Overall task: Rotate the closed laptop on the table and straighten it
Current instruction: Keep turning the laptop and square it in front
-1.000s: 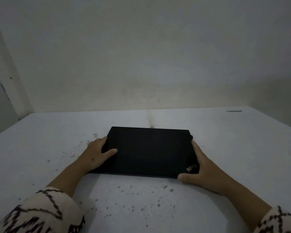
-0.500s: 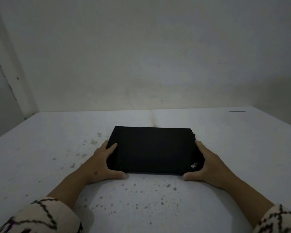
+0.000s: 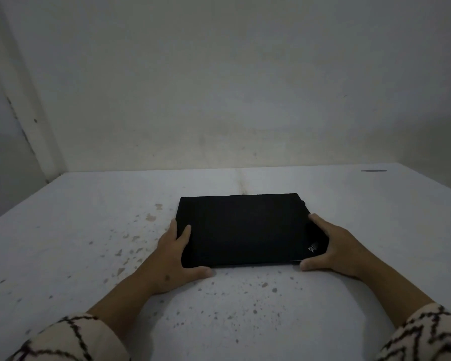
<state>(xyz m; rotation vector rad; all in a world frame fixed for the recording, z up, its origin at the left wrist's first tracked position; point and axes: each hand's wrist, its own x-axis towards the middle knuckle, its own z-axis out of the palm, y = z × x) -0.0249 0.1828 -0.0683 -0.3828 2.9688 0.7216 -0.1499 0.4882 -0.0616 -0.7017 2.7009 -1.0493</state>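
A closed black laptop (image 3: 245, 227) lies flat on the white table (image 3: 63, 230), its long edges nearly parallel to the table's front, a small logo at its near right corner. My left hand (image 3: 175, 259) wraps the near left corner, fingers on the lid and left edge, thumb along the front edge. My right hand (image 3: 333, 246) holds the near right corner, fingers along the right edge, thumb at the front edge.
The table carries many dark specks and chips, mostly left of and in front of the laptop. A plain wall (image 3: 219, 87) rises behind the table's far edge. A thin dark mark (image 3: 373, 170) lies at the far right of the table.
The laptop has turned slightly so its front edge runs level. My left thumb moved from the lid to the front edge. Both hands kept their hold on the near corners.
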